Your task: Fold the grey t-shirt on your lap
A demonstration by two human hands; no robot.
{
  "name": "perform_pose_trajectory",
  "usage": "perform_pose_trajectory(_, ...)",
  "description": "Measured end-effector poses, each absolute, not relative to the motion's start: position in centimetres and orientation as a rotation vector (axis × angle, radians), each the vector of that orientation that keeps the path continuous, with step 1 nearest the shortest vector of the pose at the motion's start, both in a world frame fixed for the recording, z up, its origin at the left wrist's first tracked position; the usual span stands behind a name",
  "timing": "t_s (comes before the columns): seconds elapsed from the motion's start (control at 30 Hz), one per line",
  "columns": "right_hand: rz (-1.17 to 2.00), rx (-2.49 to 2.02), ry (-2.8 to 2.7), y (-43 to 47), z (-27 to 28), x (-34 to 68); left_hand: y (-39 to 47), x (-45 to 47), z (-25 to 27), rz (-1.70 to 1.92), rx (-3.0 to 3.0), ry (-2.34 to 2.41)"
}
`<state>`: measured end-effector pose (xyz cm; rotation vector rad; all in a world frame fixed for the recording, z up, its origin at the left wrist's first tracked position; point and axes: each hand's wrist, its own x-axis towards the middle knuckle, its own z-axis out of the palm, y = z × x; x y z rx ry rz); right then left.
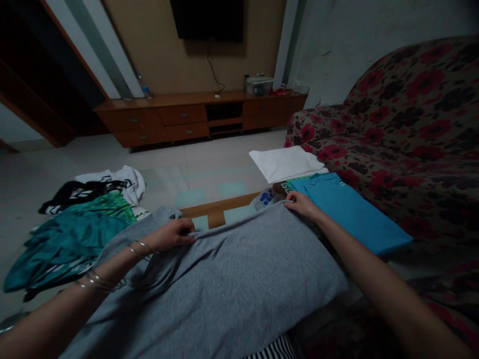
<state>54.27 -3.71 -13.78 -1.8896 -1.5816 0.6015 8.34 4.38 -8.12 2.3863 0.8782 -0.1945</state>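
I can read no word, number or brand anywhere here. The nearest thing to a sign is a blocky green-and-white pattern on the folded cloth (287, 186) just beside the blue shirt (352, 212), and a white print on the black garment (80, 192), both illegible.

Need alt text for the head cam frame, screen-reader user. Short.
Two bare hands grip the far edge of a grey garment spread in front of the wearer: left hand at its left corner, right hand at its right. A folded blue shirt and folded white cloth lie on a floral sofa to the right; a heap of green clothes lies left.
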Motion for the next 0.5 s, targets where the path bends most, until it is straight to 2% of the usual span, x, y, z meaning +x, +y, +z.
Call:
perform_pose_trajectory(0.23, 0.781, -1.681, -1.417, -10.2, -5.6, 54.2, 1.4, 7.7, -3.3, -0.258, 2.510, 0.978)
perform_pose_trajectory(0.37, 0.655, -1.703, -1.500, -15.7, 0.3, 53.9, -2.7, 6.7, 0.8, -0.253, 2.732, 0.972)
perform_pose_trajectory(0.5, 0.446, -1.703, -1.491, -20.9, 6.1, 52.9, -7.9, 5.1, 6.2, 0.020, 2.890, 1.059)
